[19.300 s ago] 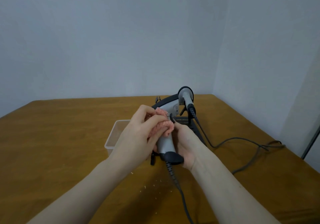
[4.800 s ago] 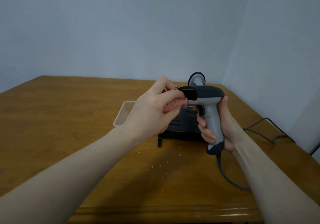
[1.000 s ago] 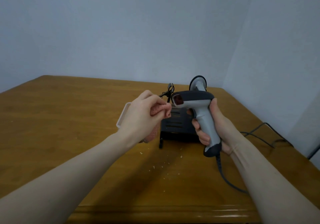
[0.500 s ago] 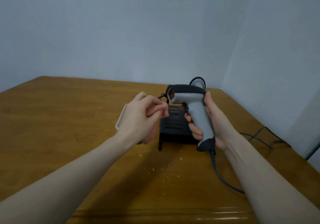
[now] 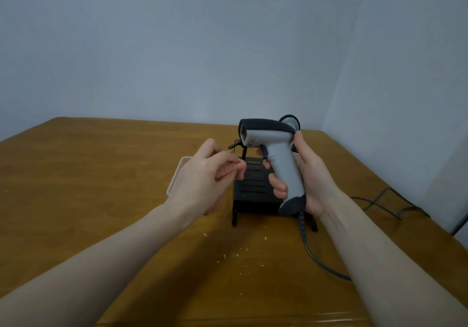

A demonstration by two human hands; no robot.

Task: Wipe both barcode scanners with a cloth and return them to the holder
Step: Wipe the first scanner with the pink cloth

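Note:
My right hand (image 5: 310,182) grips a grey barcode scanner (image 5: 276,159) by its handle, upright above the black holder (image 5: 250,190), its dark head and window turned left. Its cable (image 5: 316,258) hangs down onto the table. My left hand (image 5: 205,179) holds a pink cloth (image 5: 229,168) bunched in its fingers, a short gap left of the scanner's window. The second scanner (image 5: 291,121) stands in the holder behind, mostly hidden by the held one.
A clear plastic tray (image 5: 177,174) lies behind my left hand on the wooden table (image 5: 88,187). Dark cables (image 5: 387,200) trail at the right near the table edge and wall. Small crumbs (image 5: 243,250) dot the table before the holder.
My right hand has raised the scanner and turned its head further left. My left hand with the cloth has stayed nearly in place, apart from the scanner.

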